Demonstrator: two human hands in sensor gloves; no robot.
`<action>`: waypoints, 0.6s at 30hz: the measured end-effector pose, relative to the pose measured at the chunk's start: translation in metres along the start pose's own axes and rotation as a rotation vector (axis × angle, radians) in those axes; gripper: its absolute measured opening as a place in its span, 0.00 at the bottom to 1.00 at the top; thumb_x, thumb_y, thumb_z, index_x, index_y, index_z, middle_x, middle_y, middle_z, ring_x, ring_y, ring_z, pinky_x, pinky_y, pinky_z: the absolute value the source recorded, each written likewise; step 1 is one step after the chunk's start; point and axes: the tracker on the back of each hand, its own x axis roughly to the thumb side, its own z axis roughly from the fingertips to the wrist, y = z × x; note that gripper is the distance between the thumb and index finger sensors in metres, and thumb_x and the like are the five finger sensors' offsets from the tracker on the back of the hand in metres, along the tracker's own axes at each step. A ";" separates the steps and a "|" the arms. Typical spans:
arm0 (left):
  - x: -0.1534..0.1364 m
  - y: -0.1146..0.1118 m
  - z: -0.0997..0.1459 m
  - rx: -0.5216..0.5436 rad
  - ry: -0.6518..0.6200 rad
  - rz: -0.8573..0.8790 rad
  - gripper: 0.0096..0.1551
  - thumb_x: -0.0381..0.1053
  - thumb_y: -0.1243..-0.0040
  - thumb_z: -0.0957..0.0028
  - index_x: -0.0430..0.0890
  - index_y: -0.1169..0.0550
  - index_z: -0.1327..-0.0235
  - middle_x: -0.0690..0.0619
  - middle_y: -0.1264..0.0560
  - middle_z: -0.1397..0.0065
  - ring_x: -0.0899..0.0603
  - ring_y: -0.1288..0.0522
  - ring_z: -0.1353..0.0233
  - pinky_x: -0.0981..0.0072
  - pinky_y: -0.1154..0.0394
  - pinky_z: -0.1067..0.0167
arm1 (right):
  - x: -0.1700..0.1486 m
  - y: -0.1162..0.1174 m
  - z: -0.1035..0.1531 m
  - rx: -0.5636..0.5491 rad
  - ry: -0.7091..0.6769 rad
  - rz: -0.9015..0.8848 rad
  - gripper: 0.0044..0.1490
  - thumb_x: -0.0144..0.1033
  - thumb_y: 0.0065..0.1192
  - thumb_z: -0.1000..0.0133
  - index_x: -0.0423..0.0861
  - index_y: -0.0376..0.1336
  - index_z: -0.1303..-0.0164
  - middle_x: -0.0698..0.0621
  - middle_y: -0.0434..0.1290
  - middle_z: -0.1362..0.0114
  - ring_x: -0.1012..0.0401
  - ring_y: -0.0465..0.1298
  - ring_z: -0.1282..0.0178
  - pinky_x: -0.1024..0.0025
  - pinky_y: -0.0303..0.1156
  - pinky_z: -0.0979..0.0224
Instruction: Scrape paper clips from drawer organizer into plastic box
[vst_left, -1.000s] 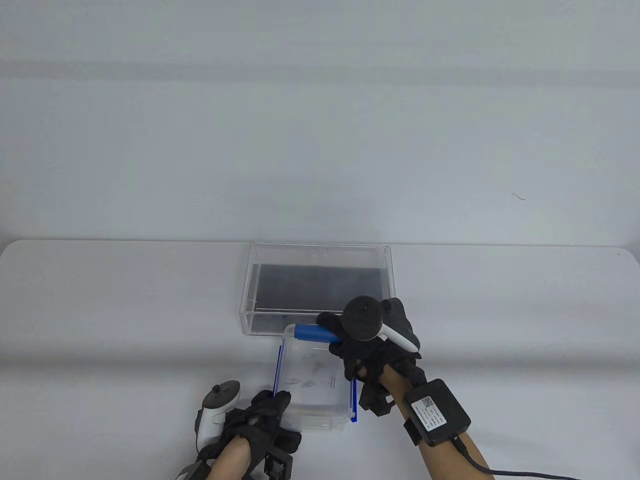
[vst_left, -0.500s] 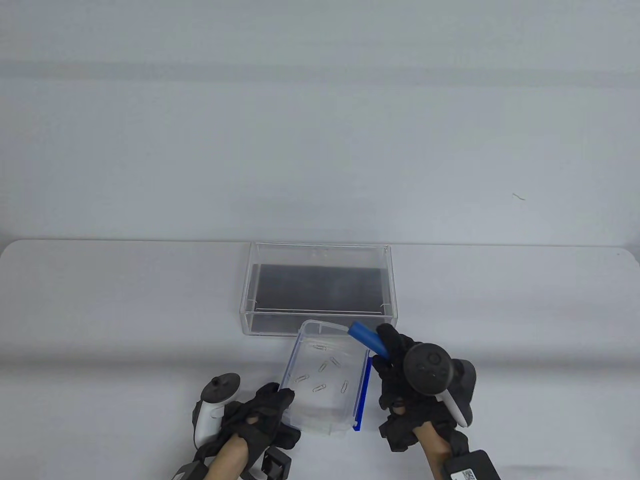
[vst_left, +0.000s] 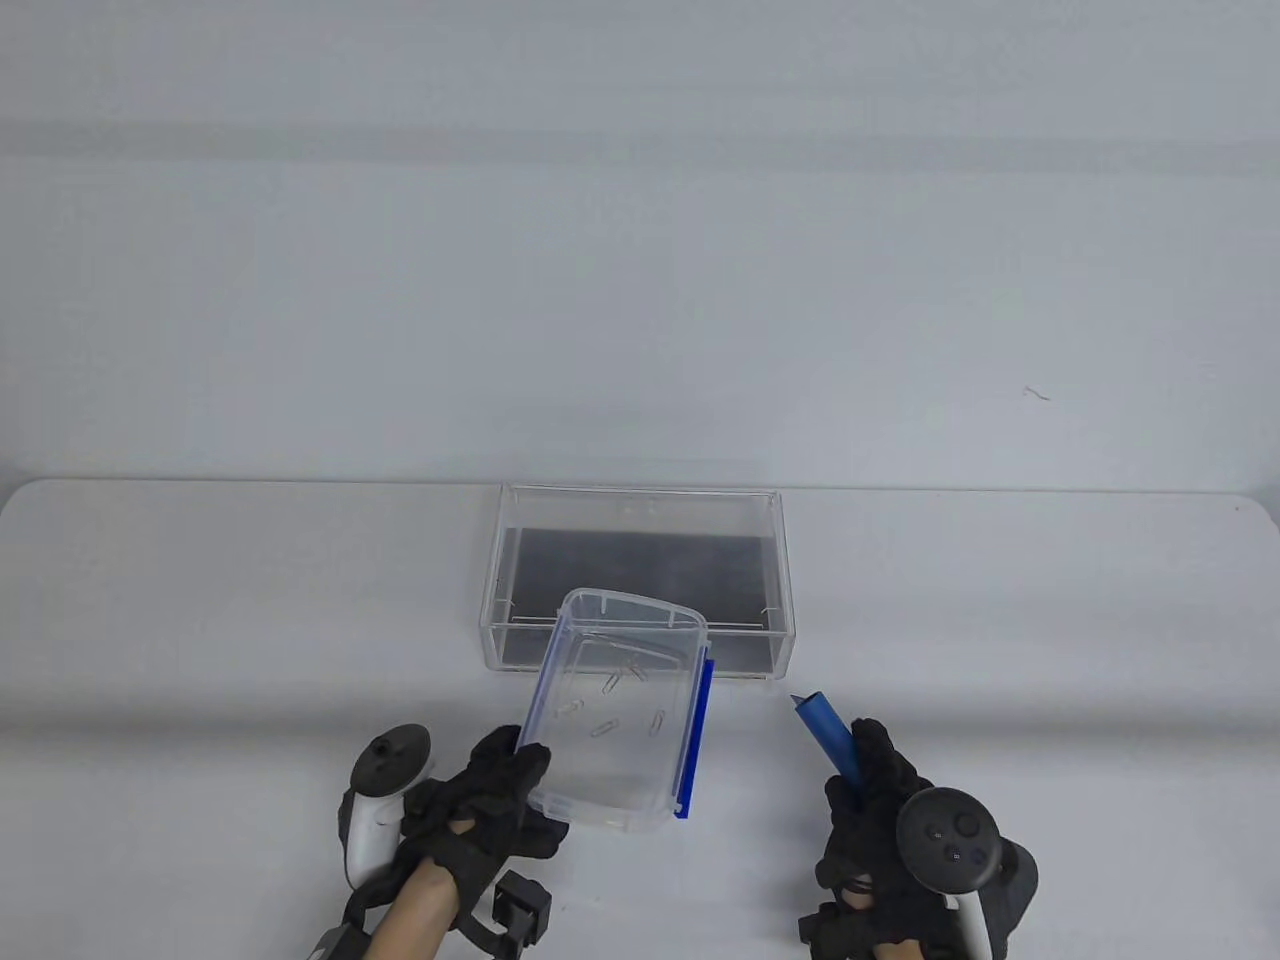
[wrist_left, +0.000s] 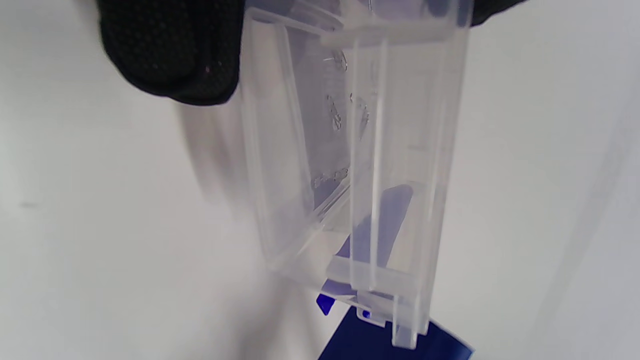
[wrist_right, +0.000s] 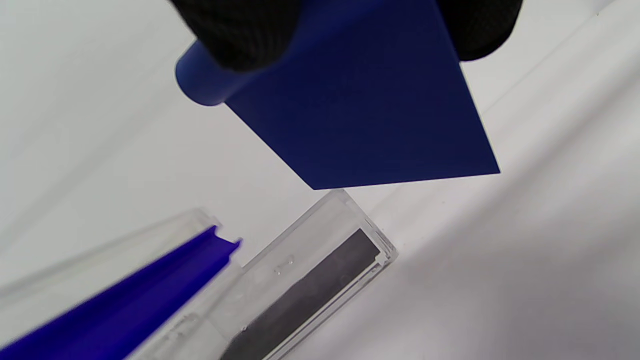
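Observation:
The clear plastic box with blue side latches is off the table, and its far end overlaps the front wall of the clear drawer organizer. Several paper clips lie inside the box. My left hand grips the box's near left corner. In the left wrist view, my fingers hold the box, and the clips show through its wall. My right hand grips a blue scraper to the right of the box, apart from it. The scraper's blade hangs from my fingers.
The organizer has a dark floor and stands at the middle of the white table. In the right wrist view the organizer's corner and the box's blue latch lie below the scraper.
My right hand has pulled the scraper out of the box, to the right and toward me. My left hand has lifted the box and moved it left and toward the organizer.

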 end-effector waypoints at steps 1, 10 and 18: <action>0.005 0.009 0.002 0.022 -0.022 0.020 0.48 0.63 0.53 0.46 0.40 0.57 0.28 0.34 0.49 0.28 0.27 0.26 0.41 0.46 0.23 0.47 | -0.001 0.002 -0.001 0.008 0.001 0.000 0.40 0.38 0.57 0.50 0.53 0.45 0.28 0.50 0.61 0.28 0.49 0.65 0.30 0.48 0.58 0.24; 0.020 0.103 0.033 0.387 -0.103 -0.061 0.45 0.63 0.49 0.47 0.47 0.48 0.23 0.35 0.43 0.28 0.27 0.25 0.42 0.45 0.23 0.49 | 0.001 0.006 -0.002 0.014 -0.006 0.072 0.40 0.39 0.59 0.50 0.53 0.48 0.29 0.49 0.63 0.28 0.50 0.67 0.31 0.48 0.60 0.25; -0.004 0.163 0.050 0.639 -0.006 -0.068 0.43 0.63 0.48 0.48 0.48 0.45 0.24 0.35 0.41 0.29 0.28 0.24 0.44 0.45 0.22 0.51 | 0.002 0.007 -0.002 0.020 -0.002 0.089 0.40 0.39 0.60 0.50 0.53 0.48 0.29 0.49 0.63 0.28 0.49 0.67 0.31 0.48 0.60 0.25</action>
